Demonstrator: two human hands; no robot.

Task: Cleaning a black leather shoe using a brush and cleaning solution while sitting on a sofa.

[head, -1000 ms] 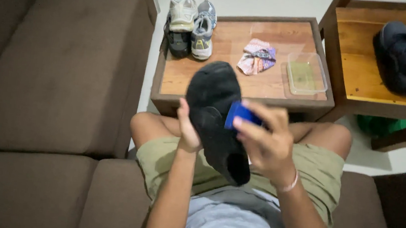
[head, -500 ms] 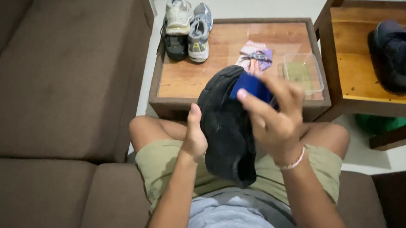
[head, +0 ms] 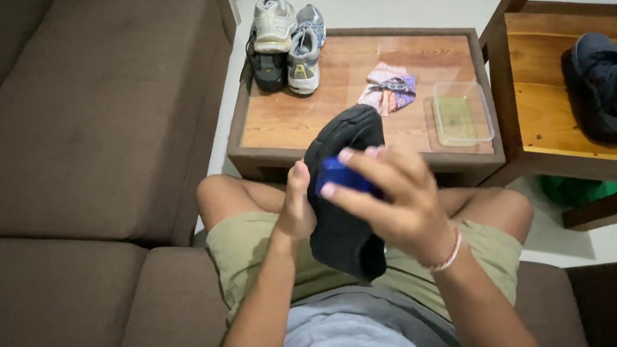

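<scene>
Above the lap, the left hand (head: 296, 208) grasps a black shoe (head: 342, 192) sole-up while the right hand (head: 389, 196) is clenched on a blue brush (head: 340, 176) pressed against it, so scrubbing looks midway, other shoes waiting on the desk (head: 283, 122).

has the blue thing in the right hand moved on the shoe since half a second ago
Yes. The blue block in the right hand has come down the black shoe toward the person, away from the low wooden table.
</scene>
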